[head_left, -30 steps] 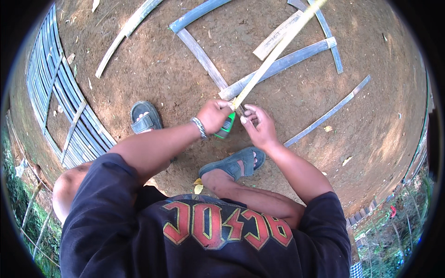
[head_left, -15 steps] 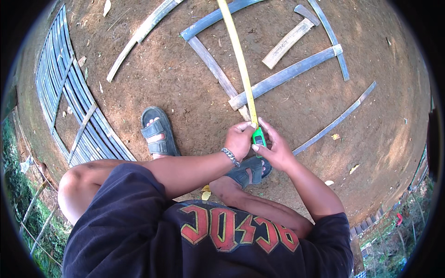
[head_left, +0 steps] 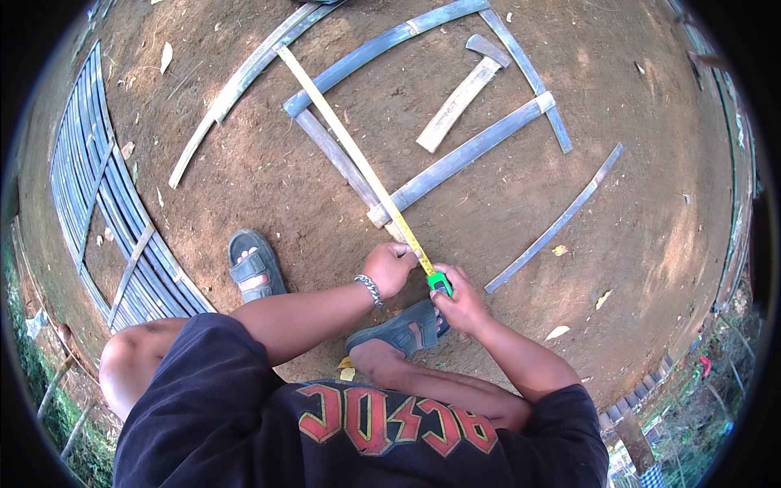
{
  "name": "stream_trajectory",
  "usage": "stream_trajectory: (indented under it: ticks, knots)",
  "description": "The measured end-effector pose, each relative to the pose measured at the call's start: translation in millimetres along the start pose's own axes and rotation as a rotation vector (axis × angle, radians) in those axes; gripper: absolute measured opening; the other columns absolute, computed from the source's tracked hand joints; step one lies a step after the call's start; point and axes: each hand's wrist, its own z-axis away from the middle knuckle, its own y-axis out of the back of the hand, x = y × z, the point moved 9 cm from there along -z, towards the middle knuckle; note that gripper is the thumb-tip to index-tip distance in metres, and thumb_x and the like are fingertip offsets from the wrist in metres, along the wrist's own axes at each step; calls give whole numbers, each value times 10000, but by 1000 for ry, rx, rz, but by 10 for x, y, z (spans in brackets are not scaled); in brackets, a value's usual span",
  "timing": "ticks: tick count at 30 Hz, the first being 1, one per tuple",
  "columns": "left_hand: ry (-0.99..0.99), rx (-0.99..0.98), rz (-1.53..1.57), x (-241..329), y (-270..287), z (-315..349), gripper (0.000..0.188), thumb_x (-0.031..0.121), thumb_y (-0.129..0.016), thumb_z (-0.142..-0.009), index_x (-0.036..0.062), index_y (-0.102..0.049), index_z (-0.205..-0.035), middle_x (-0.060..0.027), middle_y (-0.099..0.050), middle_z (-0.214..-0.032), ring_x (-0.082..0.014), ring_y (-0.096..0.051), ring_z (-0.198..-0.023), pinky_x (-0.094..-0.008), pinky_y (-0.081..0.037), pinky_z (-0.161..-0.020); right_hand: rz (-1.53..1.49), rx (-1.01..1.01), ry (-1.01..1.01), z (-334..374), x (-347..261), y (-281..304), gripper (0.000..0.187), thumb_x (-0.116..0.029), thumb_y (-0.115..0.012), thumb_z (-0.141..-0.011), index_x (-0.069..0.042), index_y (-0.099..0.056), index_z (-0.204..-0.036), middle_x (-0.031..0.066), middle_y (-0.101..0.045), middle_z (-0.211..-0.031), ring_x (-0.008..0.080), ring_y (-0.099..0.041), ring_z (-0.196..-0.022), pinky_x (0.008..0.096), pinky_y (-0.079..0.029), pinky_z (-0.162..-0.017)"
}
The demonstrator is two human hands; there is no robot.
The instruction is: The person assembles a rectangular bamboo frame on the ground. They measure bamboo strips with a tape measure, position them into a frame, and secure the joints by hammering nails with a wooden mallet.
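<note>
My right hand (head_left: 461, 302) is closed around the green case of a tape measure (head_left: 440, 284). Its yellow blade (head_left: 342, 134) runs out away from me to the far left, its tip close to a long split bamboo strip (head_left: 244, 75). Beside the blade, just ahead of the case, my left hand (head_left: 390, 268) has thumb and forefinger pinched at its edge. Under the blade's near part lies the corner of a four-sided layout of bamboo slats (head_left: 468, 159) on the ground.
A hatchet (head_left: 460, 98) with a pale wooden handle lies within the slats. At left rests a bundled panel of dark bamboo strips (head_left: 122, 220). A thin loose strip (head_left: 556, 218) lies at right. My sandalled feet (head_left: 256, 268) stand on brown soil with scattered leaves.
The blade now slants further left and its far tip shows. My left hand has come away from the case to the blade. The view has shifted, so the ground things appear further left and lower.
</note>
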Motion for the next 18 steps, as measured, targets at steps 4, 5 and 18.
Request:
stream_trajectory:
  ticks: [4, 5, 18]
  knots:
    - [-97, 59, -150, 189, 147, 107, 244, 229, -668, -966, 2, -757, -972, -101, -705, -758, -211, -640, -671, -366, -519, -692, -26, 46, -17, -54, 127, 27, 498, -172, -671, -880, -44, -544, -1344, 210, -574, -1248, 384, -592, -1174, 421, -477, -1012]
    - [-128, 96, -198, 242, 255, 169, 242, 225, -662, -967, 2, -756, -983, -127, -710, -781, -247, -663, -697, -384, -527, -713, -10, 49, -10, -54, 144, 24, 495, -171, -672, -878, -48, -548, -1341, 205, -577, -1243, 379, -595, -1168, 418, -477, -1010]
    - [-567, 947, -217, 872, 2117, -43, 191, 122, -648, -941, 40, -749, -1080, -159, -710, -1008, -281, -702, -941, -385, -551, -876, 61, 32, 17, 95, 523, 45, 462, -117, -676, -835, -55, -593, -1285, 177, -617, -1190, 364, -610, -1127, 418, -479, -993]
